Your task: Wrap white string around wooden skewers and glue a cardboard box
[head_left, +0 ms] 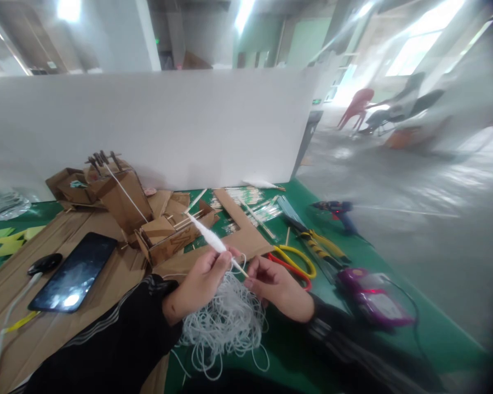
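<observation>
Cord-wrapped wooden stick [208, 234] slants between both hands above the tabletop [306, 202], its white winding thick in the middle and tapering toward the far tip. Fingers of the left hand [203, 282] pinch the lower part of the winding, probably to keep the turns from slipping; the right hand's [281, 287] thumb and forefinger pinch the bare near end, which would allow twisting. Loose white cord [225, 320] lies heaped directly beneath, seemingly so that strands can feed upward; one loop curls beside the left fingertips.

Just beyond the right hand, scissors [298, 258] with yellow handles limit sideways room, and pliers [322, 246] lie past them. A cardboard box [181, 230] crowds the far left. Nearer the tabletop's right edge sits a purple device [373, 298]. Most freedom appears upward, over the cord.
</observation>
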`<action>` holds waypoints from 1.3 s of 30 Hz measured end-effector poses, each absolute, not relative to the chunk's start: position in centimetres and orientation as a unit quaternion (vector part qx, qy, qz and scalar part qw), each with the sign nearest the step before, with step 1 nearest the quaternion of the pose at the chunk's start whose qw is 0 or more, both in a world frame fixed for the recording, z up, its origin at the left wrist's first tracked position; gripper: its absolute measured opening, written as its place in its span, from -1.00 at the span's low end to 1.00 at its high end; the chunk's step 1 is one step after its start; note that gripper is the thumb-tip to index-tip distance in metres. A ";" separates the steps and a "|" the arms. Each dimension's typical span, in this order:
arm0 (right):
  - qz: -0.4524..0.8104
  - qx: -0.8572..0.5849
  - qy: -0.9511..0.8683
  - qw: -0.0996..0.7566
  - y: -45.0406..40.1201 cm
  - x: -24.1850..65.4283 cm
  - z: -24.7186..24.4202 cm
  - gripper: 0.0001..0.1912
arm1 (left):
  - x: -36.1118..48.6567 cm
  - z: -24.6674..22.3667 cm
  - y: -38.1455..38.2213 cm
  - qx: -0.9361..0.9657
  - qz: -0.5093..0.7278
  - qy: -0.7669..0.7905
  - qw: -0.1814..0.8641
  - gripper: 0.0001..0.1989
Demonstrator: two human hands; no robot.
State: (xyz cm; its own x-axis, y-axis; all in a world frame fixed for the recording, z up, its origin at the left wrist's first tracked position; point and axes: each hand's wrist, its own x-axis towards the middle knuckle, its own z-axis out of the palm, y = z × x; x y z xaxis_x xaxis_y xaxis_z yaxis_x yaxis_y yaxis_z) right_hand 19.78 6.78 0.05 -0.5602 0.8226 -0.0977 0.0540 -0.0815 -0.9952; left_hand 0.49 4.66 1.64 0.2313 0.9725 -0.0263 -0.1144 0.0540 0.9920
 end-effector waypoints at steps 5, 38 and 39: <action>0.660 -0.351 -0.601 0.283 6.6 19.8 0.3 -0.62 | 0.4 1.4 4.6 0.499 0.467 0.397 0.612 -0.67; 0.673 -0.356 -0.564 0.321 6.2 19.0 0.0 -0.60 | 0.6 1.9 4.4 0.515 0.451 0.412 0.601 -0.65; 0.677 -0.355 -0.559 0.320 6.2 19.0 0.1 -0.60 | 0.6 1.9 4.4 0.516 0.450 0.412 0.601 -0.64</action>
